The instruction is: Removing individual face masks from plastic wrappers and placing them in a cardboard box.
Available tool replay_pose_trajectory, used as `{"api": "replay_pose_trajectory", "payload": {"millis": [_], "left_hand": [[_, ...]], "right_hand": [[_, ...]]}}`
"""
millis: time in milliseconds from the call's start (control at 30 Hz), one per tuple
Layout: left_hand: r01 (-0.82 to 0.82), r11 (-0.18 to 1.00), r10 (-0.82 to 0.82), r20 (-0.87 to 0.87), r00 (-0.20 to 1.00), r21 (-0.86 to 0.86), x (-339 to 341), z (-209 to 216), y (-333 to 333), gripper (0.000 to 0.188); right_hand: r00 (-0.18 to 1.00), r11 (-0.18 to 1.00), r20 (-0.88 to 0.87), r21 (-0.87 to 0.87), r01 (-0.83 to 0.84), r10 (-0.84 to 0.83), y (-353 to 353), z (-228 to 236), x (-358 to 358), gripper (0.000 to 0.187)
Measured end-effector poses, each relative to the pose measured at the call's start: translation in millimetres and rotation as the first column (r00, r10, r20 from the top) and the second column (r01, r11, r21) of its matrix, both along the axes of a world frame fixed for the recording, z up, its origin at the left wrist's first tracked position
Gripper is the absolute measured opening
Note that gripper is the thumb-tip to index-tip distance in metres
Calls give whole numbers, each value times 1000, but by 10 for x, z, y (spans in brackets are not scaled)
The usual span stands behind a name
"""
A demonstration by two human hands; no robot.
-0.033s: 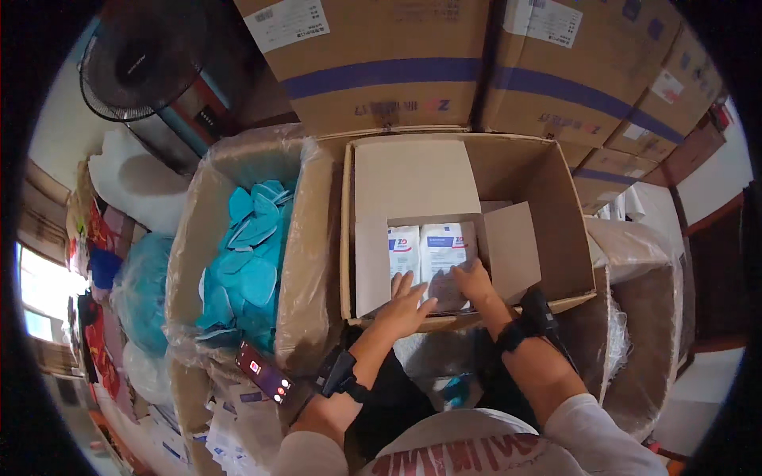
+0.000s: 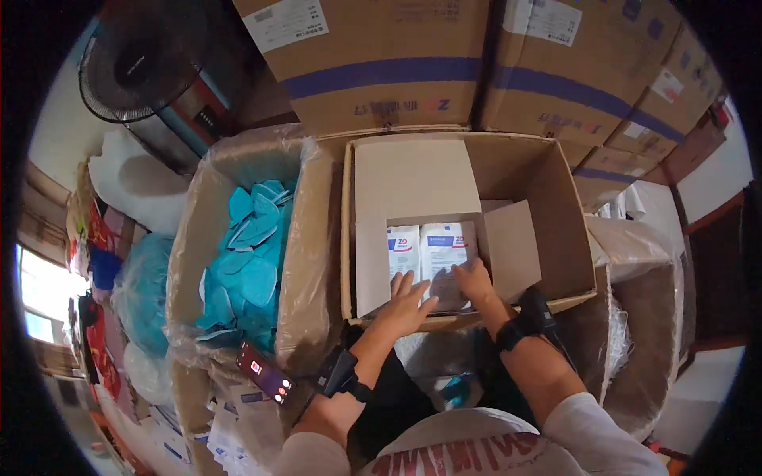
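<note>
Two white packets with blue and red print stand side by side in a white inner carton, the left packet (image 2: 403, 247) and the right packet (image 2: 446, 243). The open inner carton (image 2: 413, 178) sits inside a large brown cardboard box (image 2: 544, 170). My left hand (image 2: 405, 305) is open with its fingers spread, over the lower end of the left packet at the carton's near side. At the right packet's right edge, my right hand (image 2: 474, 282) has its fingers curled on the packet, the fingertips partly hidden. Each wrist wears a black strapped device.
A plastic-lined box (image 2: 305, 238) of teal cup-shaped pieces (image 2: 242, 262) stands at left, a lit phone (image 2: 264, 373) at its near corner. Big brown cartons (image 2: 381, 87) are stacked behind. A fan (image 2: 139, 63) stands far left. Another lined box (image 2: 647, 341) is at right.
</note>
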State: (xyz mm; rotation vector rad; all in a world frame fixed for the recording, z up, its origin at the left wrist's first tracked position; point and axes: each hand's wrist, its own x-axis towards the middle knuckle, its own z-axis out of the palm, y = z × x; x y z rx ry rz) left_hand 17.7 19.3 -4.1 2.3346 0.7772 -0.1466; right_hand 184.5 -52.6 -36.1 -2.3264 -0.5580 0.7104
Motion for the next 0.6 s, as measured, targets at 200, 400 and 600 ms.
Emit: {"api": "replay_pose_trajectory", "payload": {"millis": [200,400,600], "left_hand": [[-12,1000,13,-74,997,10,21,-56,-3,54],[-43,999,41,-79,996,-13,13,-29,-32,57],[-30,999,31,-52,998,18,8,-115,-21,55]], "right_hand": [[977,990,187,113,81,-101,12,-257,-59,51],[966,849,218,528,5,-141,-123,-186,-109,35],[984,987,166,141,-80,56,-180,246,-171,16]]}}
